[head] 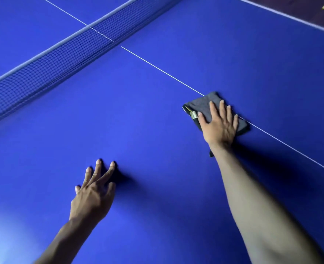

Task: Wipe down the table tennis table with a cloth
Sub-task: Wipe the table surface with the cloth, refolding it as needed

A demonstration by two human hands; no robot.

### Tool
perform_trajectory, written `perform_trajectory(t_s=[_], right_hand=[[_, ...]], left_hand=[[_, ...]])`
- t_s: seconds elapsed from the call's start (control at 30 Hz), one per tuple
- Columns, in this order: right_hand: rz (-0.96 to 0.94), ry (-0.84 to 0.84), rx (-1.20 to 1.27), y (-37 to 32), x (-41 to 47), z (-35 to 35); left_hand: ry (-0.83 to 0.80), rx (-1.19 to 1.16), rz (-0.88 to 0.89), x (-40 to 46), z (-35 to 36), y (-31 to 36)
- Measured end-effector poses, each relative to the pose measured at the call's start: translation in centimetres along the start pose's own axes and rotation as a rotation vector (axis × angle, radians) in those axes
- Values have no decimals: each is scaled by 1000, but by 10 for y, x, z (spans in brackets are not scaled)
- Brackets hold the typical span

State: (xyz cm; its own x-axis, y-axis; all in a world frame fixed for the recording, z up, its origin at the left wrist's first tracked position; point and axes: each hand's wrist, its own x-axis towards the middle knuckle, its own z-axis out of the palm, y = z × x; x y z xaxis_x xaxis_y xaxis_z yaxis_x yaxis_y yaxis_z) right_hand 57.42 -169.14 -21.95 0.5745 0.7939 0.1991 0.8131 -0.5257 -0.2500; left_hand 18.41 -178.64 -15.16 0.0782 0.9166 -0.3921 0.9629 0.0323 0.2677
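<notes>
The blue table tennis table (148,103) fills the view. A folded dark grey cloth (203,104) lies on the white centre line, right of the middle. My right hand (219,124) presses flat on the cloth with its fingers straight and spread. My left hand (93,191) rests on the bare table surface at the lower left, propped on spread fingertips and holding nothing.
The net (62,54) runs diagonally across the upper left. A white centre line (157,68) crosses the table from the net toward the right. The table's white-edged far side (283,14) is at the upper right, with dark floor beyond.
</notes>
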Motion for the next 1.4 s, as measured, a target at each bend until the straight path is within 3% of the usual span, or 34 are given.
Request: perform_trajectory(t_s=[0.13, 0.23, 0.5, 0.6, 0.7, 0.9, 1.07, 1.4], right_hand=[[-37, -32, 15, 4, 13, 2], [-38, 3, 4, 5, -25, -3], [-17, 81, 9, -13, -250, -54], [-25, 60, 10, -21, -335, -68], [-84, 50, 24, -18, -365, -75], [-84, 116, 30, 24, -287, -65], [-58, 148, -24, 73, -179, -56], [-64, -8, 10, 123, -4, -39]], left_hand=[[-36, -13, -35, 9, -1, -4], [-82, 3, -89, 9, -5, 2], [-184, 100, -75, 19, -16, 14], [-200, 43, -62, -16, -7, 39], [-151, -1, 55, -68, 7, 64], [-90, -114, 60, -95, 53, 79], [44, 7, 43, -98, 84, 81], [114, 51, 0, -97, 77, 95]])
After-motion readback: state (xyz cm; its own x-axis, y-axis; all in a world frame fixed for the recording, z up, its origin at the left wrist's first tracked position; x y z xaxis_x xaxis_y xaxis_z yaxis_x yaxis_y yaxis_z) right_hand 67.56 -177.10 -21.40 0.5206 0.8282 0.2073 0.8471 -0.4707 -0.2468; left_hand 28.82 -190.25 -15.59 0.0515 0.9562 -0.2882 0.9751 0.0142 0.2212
